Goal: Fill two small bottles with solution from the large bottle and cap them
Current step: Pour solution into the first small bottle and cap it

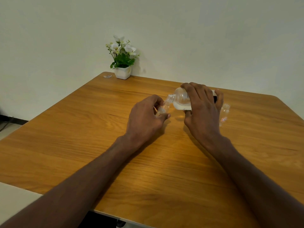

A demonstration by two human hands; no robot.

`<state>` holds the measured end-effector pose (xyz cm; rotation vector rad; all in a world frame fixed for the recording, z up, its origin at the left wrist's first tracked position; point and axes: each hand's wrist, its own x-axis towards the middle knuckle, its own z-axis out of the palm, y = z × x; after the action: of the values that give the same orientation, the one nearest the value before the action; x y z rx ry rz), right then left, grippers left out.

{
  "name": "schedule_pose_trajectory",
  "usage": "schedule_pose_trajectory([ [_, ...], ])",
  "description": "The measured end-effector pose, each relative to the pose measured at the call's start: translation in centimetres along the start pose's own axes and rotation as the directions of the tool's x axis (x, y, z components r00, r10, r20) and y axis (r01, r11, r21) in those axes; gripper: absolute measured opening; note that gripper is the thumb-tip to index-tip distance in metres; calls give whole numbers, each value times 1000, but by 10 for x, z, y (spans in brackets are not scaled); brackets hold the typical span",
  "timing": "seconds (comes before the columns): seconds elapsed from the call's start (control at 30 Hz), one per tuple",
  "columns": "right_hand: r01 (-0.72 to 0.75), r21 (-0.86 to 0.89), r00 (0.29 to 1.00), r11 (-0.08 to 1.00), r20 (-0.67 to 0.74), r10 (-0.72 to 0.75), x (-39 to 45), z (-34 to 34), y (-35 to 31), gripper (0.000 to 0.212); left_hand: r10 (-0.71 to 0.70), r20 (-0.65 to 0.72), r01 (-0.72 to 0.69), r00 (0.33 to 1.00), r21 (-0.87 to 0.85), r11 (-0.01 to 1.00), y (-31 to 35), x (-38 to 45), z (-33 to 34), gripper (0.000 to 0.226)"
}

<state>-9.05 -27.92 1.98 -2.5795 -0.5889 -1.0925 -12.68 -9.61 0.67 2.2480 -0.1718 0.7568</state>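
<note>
Pouring, mouth to mouth, toward the table's far right corner.

Large bottle gripped in right hand, long axis tipped leftward, neck meeting small bottle pinched in left hand; second small bottle upright, uncapped, just right.

You're working on a wooden table, light oak-grain top with rounded corners, pushed up against the wall. At its far left corner you've got a white square pot of white flowers, with a small wrapper-like scrap just to the left of it. On the right side a small clear bottle stands upright and uncapped on the top, with a red-and-white label low on its side.
</note>
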Motion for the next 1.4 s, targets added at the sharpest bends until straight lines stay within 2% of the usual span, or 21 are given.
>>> schedule_pose_trajectory([
  [1.4, -1, -3, 1000, 1000, 3, 1, 0, 1, 0, 89, 4, 3, -4, 1000, 9, 1000, 0, 0, 0, 41],
])
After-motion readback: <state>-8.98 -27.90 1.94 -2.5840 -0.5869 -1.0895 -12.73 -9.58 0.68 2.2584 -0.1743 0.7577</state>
